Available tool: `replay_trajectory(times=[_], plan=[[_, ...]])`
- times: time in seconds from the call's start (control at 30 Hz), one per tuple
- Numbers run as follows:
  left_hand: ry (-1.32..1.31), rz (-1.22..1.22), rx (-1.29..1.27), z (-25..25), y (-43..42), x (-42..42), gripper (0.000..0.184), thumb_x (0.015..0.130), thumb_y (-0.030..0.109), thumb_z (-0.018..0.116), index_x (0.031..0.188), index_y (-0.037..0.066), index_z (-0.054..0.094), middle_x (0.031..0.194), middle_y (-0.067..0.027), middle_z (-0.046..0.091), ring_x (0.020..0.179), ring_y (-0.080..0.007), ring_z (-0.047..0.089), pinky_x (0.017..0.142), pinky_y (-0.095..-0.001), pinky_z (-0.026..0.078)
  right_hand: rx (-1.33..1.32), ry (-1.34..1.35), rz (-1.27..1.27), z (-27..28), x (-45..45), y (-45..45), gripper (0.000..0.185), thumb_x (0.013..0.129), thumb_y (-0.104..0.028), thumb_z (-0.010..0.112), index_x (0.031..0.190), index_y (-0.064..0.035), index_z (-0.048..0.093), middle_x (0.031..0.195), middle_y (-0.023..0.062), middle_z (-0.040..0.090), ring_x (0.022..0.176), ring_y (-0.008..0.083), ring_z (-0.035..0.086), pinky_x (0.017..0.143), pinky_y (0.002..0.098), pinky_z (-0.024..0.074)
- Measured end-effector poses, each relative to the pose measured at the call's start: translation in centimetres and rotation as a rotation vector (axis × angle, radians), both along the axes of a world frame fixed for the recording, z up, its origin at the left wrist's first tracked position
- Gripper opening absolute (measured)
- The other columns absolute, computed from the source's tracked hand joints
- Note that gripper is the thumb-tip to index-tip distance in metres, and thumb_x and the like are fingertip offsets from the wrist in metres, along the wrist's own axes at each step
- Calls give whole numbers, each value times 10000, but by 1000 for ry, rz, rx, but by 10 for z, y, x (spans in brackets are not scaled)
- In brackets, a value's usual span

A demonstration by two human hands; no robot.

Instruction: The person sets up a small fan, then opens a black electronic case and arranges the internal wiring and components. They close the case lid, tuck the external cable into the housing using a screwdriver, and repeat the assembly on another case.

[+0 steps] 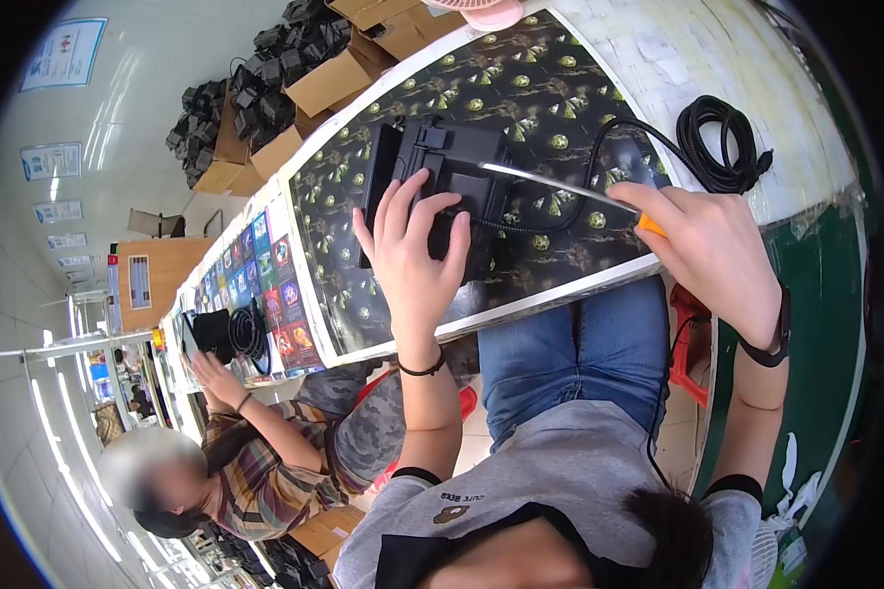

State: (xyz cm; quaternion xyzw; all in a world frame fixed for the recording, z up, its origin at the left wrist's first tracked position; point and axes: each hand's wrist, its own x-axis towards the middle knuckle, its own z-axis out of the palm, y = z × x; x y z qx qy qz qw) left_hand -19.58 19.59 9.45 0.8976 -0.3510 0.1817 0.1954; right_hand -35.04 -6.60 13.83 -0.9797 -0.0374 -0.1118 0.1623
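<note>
A black plastic box-shaped device (476, 147) lies on the dark patterned mat (550, 79), with a dark flat panel along its left side. My left hand (413, 260) rests on the device, fingers spread and fingertips touching its top. In my right hand (712, 250) is a screwdriver (560, 187) with an orange handle and a long metal shaft. Its tip points left, over the right part of the device; whether it touches is unclear. A black cable runs from the device to a coil (692, 147) at the right. Any screw is too small to make out.
A co-worker (275, 442) sits at the left, one hand near another black device and a coiled cable (248, 334). Cardboard boxes (329, 83) and a heap of black units (265, 74) stand beyond the table. A pink fan base (491, 14) is at the far edge.
</note>
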Motion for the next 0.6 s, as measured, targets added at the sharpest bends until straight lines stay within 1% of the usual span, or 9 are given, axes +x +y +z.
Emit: replay_trajectory(times=[0.07,0.27,0.37,0.47,0.57,0.6], plan=[[-4,-4,-25,-2,3,0,212,821,236,706,1026,184,699,1294,-29,603,1253,-301,522,1115,-620,193,25,-5,30,4,0,3,358,820,-124,699,1168,-114,616,701,77,628,631,253,646,549,356,499],[-3,-40,-148,-5,7,2,282,794,217,717,1067,160,675,1297,-62,600,1203,-306,559,1115,-566,235,53,-26,62,1,-4,10,323,807,-136,704,1121,-125,633,690,60,621,646,236,649,558,348,498],[18,-7,-69,6,3,2,421,782,221,728,1187,162,632,1311,-81,589,1184,-305,567,1105,-522,268,36,-39,65,2,-4,13,307,811,-139,699,1111,-125,635,700,53,625,652,229,651,564,348,501],[92,81,-92,27,-15,7,539,784,241,723,1295,162,571,1318,-87,583,1179,-334,562,1088,-500,308,27,-52,57,1,-3,18,296,816,-135,692,1106,-117,635,710,49,628,657,222,651,569,346,504],[-228,64,218,26,-21,31,609,794,260,710,1363,165,514,1322,-88,578,1157,-378,568,1065,-482,355,13,-85,59,-4,-1,25,289,818,-128,684,1101,-102,635,707,47,620,660,214,652,570,338,507],[-135,8,166,21,-21,44,566,802,275,697,1337,158,554,1296,-76,611,1164,-426,564,1033,-482,406,11,-96,60,-6,-1,27,288,816,-125,682,1099,-98,635,703,47,616,663,211,652,570,335,508]])
